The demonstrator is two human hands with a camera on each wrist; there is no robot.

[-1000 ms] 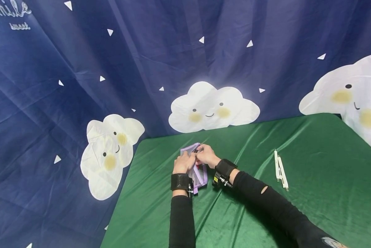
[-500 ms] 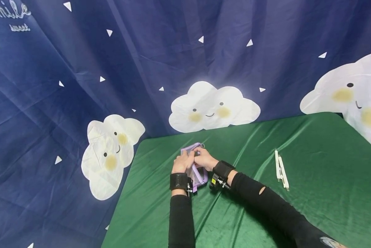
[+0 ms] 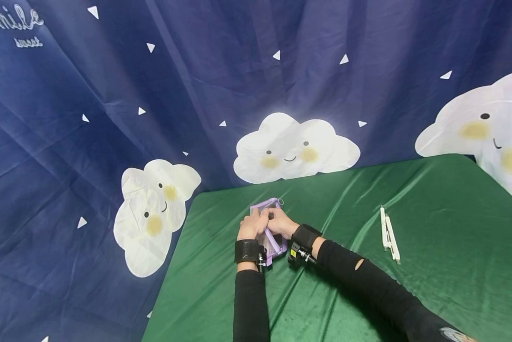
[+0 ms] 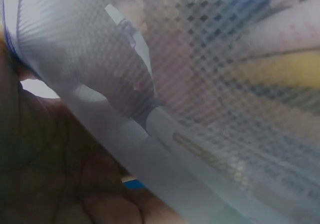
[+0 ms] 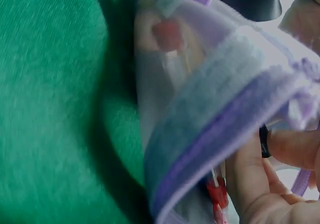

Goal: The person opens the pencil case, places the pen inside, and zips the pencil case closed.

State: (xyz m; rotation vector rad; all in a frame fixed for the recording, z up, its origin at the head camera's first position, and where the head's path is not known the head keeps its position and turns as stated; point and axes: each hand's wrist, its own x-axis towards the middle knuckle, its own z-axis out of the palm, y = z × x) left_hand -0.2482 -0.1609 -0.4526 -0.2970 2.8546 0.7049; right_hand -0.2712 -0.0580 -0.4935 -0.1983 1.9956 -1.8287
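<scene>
A see-through mesh pencil case (image 3: 274, 241) with lilac trim lies on the green cloth. My left hand (image 3: 251, 225) grips its left side; the left wrist view shows the palm (image 4: 60, 169) against the mesh, with several pens (image 4: 285, 66) blurred inside. At the case's opening, my right hand (image 3: 283, 223) has its fingers curled, pinching a small black end (image 5: 264, 141), apparently of a pen, mostly hidden by the hand. Beside those fingers in the right wrist view, a red-and-clear piece (image 5: 217, 196) shows below the lilac zipper edge (image 5: 225, 129). Another red piece (image 5: 168, 35) shows through the case wall.
Slim white pens (image 3: 390, 237) lie side by side on the green cloth (image 3: 333, 304) to the right. A ring (image 3: 280, 202) hangs at the case's far corner. Behind the table hangs a dark blue curtain (image 3: 213, 71) with white clouds.
My right hand has moved slightly down and toward the left hand, and the red part seen under it has gone from sight in the head view. The left hand and case barely moved.
</scene>
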